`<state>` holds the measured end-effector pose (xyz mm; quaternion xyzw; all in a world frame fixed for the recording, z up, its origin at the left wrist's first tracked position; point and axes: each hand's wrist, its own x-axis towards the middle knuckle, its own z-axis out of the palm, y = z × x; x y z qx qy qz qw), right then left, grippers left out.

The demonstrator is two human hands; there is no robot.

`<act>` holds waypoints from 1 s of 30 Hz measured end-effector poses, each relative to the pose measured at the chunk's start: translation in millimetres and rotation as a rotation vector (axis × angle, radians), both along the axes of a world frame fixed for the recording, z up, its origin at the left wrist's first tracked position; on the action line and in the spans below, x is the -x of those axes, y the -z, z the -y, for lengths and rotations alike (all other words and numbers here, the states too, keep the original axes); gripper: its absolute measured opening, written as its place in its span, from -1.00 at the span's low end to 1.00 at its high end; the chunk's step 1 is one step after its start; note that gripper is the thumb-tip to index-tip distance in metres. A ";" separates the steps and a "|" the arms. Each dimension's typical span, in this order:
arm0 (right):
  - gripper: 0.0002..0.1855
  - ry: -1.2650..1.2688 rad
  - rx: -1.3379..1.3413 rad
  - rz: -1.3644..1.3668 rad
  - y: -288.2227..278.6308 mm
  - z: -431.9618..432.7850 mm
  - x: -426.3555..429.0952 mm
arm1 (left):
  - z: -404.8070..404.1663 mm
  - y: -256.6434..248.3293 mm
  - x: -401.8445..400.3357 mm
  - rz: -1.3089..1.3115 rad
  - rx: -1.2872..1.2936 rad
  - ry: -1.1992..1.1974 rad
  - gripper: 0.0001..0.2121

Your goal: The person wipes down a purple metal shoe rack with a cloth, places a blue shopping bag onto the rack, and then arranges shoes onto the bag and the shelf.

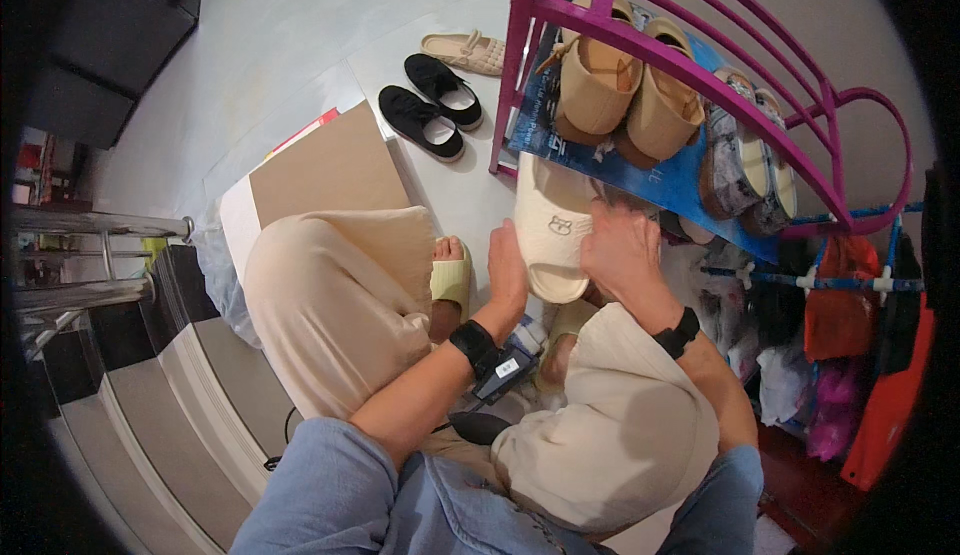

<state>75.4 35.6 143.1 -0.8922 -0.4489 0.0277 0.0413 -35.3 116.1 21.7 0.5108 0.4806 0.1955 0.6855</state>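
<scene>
A cream slide sandal (559, 228) with a bear outline on its strap lies between my hands, its far end partly under the lower shelf of a magenta metal shoe rack (675, 59). My right hand (624, 243) is at the sandal's right side with bent fingers; its fingertips are partly hidden, so its grip cannot be told. My left hand (510, 266) is at the left, beside the sandal, its fingers mostly hidden from view. Above them, beige shoes (600, 86) and grey patterned shoes (739, 157) stand on the rack's blue printed sheet (667, 183).
Black slip-on shoes (424, 123) and a beige woven mule (466, 52) lie on the floor left of the rack. A cardboard box (326, 168) stands by my left knee. Stairs (157, 405) with a metal railing (97, 221) are at the left; bags (840, 300) hang at the right.
</scene>
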 end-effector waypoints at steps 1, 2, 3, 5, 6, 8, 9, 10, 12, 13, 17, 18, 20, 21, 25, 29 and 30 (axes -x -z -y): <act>-0.76 0.013 0.003 0.007 -2.0 0.2 -1.3 | 2.6 -8.0 -0.9 -0.007 -0.012 -0.015 -0.54; -0.77 0.018 -0.007 0.030 -1.0 -1.2 -2.6 | 5.0 -16.0 -2.1 -0.014 -0.024 -0.031 -0.54; -0.79 0.025 -0.027 0.046 1.2 -3.2 -3.9 | 6.3 -25.1 -3.5 -0.019 -0.037 -0.042 -0.53; -0.81 0.041 -0.069 0.079 6.8 -7.4 -6.5 | 7.1 -40.2 -4.1 0.000 -0.029 -0.055 -0.52; -0.82 0.046 -0.054 0.060 7.6 -12.1 -6.9 | 6.3 -41.6 -4.5 0.009 -0.034 -0.075 -0.53; -0.82 0.057 -0.026 0.021 8.4 -23.6 -6.4 | 3.6 -39.8 -3.7 0.014 -0.029 -0.094 -0.52; -0.82 -0.001 0.036 0.032 8.4 -28.9 -6.8 | 1.9 -35.6 -4.0 0.010 -0.018 -0.091 -0.52; -0.82 -0.058 0.098 0.043 8.2 -34.6 -7.2 | -0.2 -31.4 -4.9 0.007 -0.007 -0.088 -0.51; -0.82 -0.121 0.128 0.131 15.5 -39.8 -12.7 | -3.8 -25.1 -9.4 -0.034 -0.039 -0.098 -0.50; -0.82 -0.130 0.097 0.210 27.6 -40.7 -16.5 | -5.4 -24.0 -12.0 -0.053 -0.052 -0.099 -0.50; -0.86 -0.010 -0.394 0.418 52.4 -52.6 -31.2 | -21.3 -21.0 -22.7 -0.166 -0.137 0.060 -0.50; -0.84 -0.035 -0.340 0.406 57.5 -52.0 -36.3 | -25.2 -22.5 -27.5 -0.149 -0.173 0.085 -0.50; -0.77 -0.082 -0.233 0.383 64.6 -47.1 -47.3 | -30.7 -25.7 -39.8 -0.116 -0.207 0.090 -0.50; -0.70 -0.034 -0.135 0.348 64.1 -48.7 -46.2 | -34.9 -20.3 -44.4 -0.112 -0.198 0.103 -0.53; -0.47 0.114 -0.090 0.039 63.2 -58.5 -50.9 | -51.1 -4.4 -57.6 -0.030 -0.198 0.116 -0.63; -0.48 0.167 -0.314 -0.045 85.1 -53.4 -59.5 | -57.0 -21.5 -59.8 0.066 -0.112 0.174 -0.57; -0.51 0.142 -0.327 -0.011 93.7 -52.0 -61.8 | -57.1 -26.1 -57.6 0.061 -0.104 0.167 -0.56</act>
